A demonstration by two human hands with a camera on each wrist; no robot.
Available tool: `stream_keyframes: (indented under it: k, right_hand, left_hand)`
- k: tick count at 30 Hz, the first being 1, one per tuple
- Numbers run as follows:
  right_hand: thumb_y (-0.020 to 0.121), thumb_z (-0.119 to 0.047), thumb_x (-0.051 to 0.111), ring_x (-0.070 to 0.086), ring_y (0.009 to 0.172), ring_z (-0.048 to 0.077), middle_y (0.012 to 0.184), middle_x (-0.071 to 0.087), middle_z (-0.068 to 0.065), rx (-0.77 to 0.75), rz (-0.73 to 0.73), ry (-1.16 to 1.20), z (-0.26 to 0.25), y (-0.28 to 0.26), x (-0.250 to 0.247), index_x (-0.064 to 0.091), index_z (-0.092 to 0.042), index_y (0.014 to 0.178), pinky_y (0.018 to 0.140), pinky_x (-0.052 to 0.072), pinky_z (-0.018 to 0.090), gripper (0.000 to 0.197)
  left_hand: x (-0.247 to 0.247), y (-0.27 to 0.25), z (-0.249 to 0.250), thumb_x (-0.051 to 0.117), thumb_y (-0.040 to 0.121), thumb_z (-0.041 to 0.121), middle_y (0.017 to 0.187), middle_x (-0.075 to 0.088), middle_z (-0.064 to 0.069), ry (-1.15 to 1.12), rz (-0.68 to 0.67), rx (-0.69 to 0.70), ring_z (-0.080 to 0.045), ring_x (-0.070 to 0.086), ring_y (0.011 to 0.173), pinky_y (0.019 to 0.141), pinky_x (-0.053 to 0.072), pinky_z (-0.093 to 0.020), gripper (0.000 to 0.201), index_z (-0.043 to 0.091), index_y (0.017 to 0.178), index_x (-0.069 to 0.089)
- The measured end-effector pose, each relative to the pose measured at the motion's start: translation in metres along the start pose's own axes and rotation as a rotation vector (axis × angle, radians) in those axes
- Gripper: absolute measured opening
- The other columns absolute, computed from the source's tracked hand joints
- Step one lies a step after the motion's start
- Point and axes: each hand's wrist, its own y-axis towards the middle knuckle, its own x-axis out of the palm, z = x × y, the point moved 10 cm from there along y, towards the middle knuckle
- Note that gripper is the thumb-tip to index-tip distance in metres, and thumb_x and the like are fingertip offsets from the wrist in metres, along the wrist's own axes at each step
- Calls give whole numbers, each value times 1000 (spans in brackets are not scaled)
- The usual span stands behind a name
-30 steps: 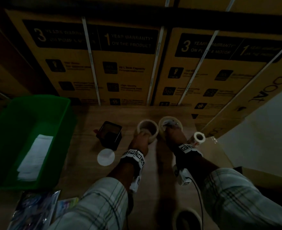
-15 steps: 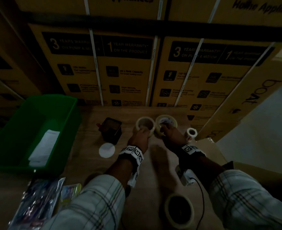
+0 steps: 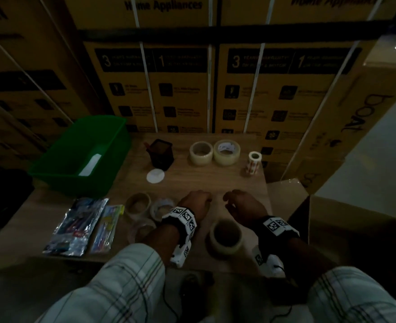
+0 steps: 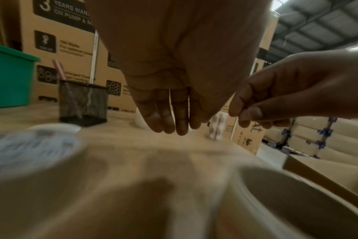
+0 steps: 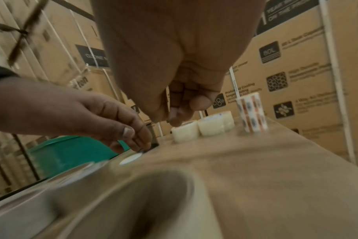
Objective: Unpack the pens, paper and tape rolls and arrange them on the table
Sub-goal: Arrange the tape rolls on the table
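Two clear tape rolls (image 3: 201,153) (image 3: 226,149) stand side by side at the back of the wooden table (image 3: 215,180), with a small patterned roll (image 3: 254,162) to their right. Both hands hover empty over the table's middle: my left hand (image 3: 198,200) and my right hand (image 3: 235,201) have loosely curled fingers. A wide beige roll (image 3: 226,235) lies between my wrists. Several more rolls (image 3: 138,203) lie left of my left wrist. Pen packets (image 3: 75,226) lie at the front left. White paper (image 3: 91,164) rests in the green bin (image 3: 59,169).
A black mesh pen holder (image 3: 161,153) with a pink pen stands near a white round disc (image 3: 155,176). An open cardboard box (image 3: 346,231) sits at the right. Stacked cartons (image 3: 215,89) wall off the back.
Both hands have let go of the two clear rolls at the back and drawn back toward me. The head view has pulled back, showing more of the near table.
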Motion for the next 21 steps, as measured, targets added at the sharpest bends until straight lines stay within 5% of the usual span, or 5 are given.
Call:
stream_keyframes:
  k: [8, 15, 21]
  right_hand:
    - [88, -25, 52, 57, 97, 35, 105, 60, 12, -79, -127, -46, -16, -59, 42, 61, -18, 115, 80, 50, 42, 30]
    - [82, -39, 64, 47, 119, 32, 133, 54, 10, -62, -232, -171, -19, -66, 61, 49, -22, 134, 94, 44, 37, 57]
    - [87, -34, 60, 43, 130, 31, 142, 48, 10, -78, -328, -267, -20, -65, 78, 57, -19, 127, 104, 38, 36, 43]
  left_hand:
    - [48, -62, 7, 39, 97, 38, 127, 62, -5, -98, -1, -45, -27, 59, 114, 100, 47, -38, 36, 23, 122, 60]
    - [58, -73, 7, 35, 94, 44, 114, 66, 0, -90, -52, -84, -24, 61, 101, 95, 50, -41, 34, 30, 107, 63]
    - [68, -71, -7, 35, 95, 45, 122, 63, -1, -87, -90, -116, -25, 60, 108, 96, 48, -42, 37, 28, 116, 60]
